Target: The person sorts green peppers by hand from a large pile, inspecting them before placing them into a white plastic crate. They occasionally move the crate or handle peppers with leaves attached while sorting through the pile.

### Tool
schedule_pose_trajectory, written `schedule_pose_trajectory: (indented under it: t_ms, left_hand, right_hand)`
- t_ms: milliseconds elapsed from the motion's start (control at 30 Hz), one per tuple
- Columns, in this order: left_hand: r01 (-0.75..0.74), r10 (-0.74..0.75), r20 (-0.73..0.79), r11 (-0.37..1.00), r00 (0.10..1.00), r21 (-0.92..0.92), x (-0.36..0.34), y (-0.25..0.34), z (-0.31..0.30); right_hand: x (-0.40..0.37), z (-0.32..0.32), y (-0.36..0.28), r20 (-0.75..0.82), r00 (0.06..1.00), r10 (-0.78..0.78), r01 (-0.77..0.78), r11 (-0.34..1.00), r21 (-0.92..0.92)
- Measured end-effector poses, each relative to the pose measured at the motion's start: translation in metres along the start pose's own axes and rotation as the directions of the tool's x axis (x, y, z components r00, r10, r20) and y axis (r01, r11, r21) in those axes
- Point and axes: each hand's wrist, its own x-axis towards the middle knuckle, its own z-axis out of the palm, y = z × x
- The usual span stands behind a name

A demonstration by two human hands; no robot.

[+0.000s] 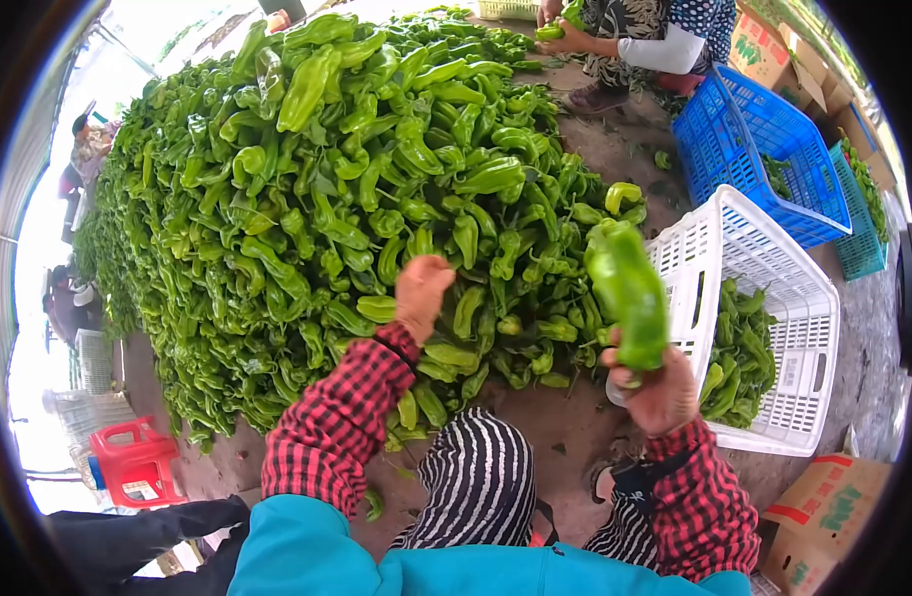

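A large heap of green peppers (277, 199) fills the middle and left of the view. Over its near side, my left hand (423, 293) is closed with its fingers curled in, and whatever they may hold is hidden. My right hand (656, 392) grips a long green pepper (630, 298), raised upright and slightly blurred, in front of a white crate's side. Inside that white plastic crate (788, 407), tilted to my right, lie several green peppers (742, 348).
Blue crate (813, 189) and teal crate (858, 248) stand at the upper right, near cardboard boxes (761, 50). Another carton (823, 512) is at lower right. A co-worker's hand (567, 38) holds peppers at the top. A red stool (138, 462) stands at left.
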Motion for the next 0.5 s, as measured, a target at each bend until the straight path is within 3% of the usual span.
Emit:
schedule_pose_trajectory:
  t_ms: [33, 67, 100, 133, 167, 233, 267, 300, 333, 367, 400, 433, 467, 500]
  left_hand:
    - [-0.075, 0.136, -0.153, 0.934, 0.979, 0.35, 0.024, -0.013, -0.027]
    - [-0.254, 0.438, -0.092, 0.666, 0.894, 0.701, 0.041, -0.026, -0.055]
    - [-0.296, 0.504, 0.057, 0.408, 0.862, 0.864, 0.052, -0.025, -0.077]
    - [-0.346, 0.592, 0.181, 0.178, 0.785, 0.921, 0.06, -0.027, -0.093]
    - [-0.35, 0.588, 0.181, 0.185, 0.788, 0.918, 0.067, -0.03, -0.103]
    - [-0.262, 0.434, 0.414, -0.367, 0.8, 0.892, 0.08, -0.036, -0.123]
    - [-0.246, 0.399, 0.432, -0.438, 0.809, 0.865, 0.083, -0.038, -0.133]
    - [-0.257, 0.368, 0.465, -0.49, 0.805, 0.833, 0.089, -0.041, -0.133]
    - [-0.155, 0.228, 0.349, -0.593, 0.909, 0.79, 0.097, -0.039, -0.128]
    - [-0.071, 0.115, 0.141, -0.469, 0.983, 0.88, 0.108, -0.044, -0.124]
    - [-0.086, 0.232, 0.23, -0.504, 0.945, 0.859, 0.116, -0.057, -0.133]
    - [-0.203, 0.277, 0.4, -0.539, 0.874, 0.817, 0.133, -0.075, -0.147]
    - [-0.091, 0.188, 0.251, -0.6, 0.95, 0.795, 0.14, -0.08, -0.141]
    - [-0.227, -0.166, 0.156, -0.714, 0.974, 0.662, 0.135, -0.06, -0.123]
  right_hand:
    - [-0.007, 0.002, -0.013, 0.008, 0.998, -0.068, 0.067, 0.995, 0.079]
    - [-0.012, 0.005, -0.027, -0.011, 0.986, -0.165, 0.165, 0.98, 0.108]
    - [-0.016, 0.003, -0.04, -0.031, 0.965, -0.26, 0.262, 0.956, 0.132]
    - [-0.019, -0.009, -0.051, -0.023, 0.949, -0.316, 0.308, 0.905, 0.293]
    - [-0.025, -0.022, -0.061, -0.025, 0.926, -0.376, 0.347, 0.825, 0.446]
    - [-0.039, -0.04, -0.079, -0.194, 0.881, -0.431, 0.459, 0.681, 0.57]
    - [-0.043, -0.046, -0.083, -0.205, 0.883, -0.423, 0.442, 0.599, 0.667]
    - [-0.046, -0.055, -0.087, -0.245, 0.851, -0.464, 0.515, 0.652, 0.557]
    - [-0.044, -0.054, -0.083, -0.216, 0.878, -0.427, 0.462, 0.64, 0.613]
    - [-0.048, -0.05, -0.08, -0.253, 0.888, -0.383, 0.459, 0.748, 0.479]
    - [-0.049, -0.05, -0.068, -0.256, 0.852, -0.456, 0.488, 0.87, 0.075]
    - [-0.05, -0.044, -0.054, -0.313, 0.773, -0.551, 0.551, 0.829, -0.097]
    - [-0.062, -0.031, -0.044, -0.369, 0.74, -0.563, 0.464, 0.823, -0.326]
    - [-0.064, -0.036, -0.037, -0.378, 0.685, -0.622, 0.325, 0.726, -0.606]
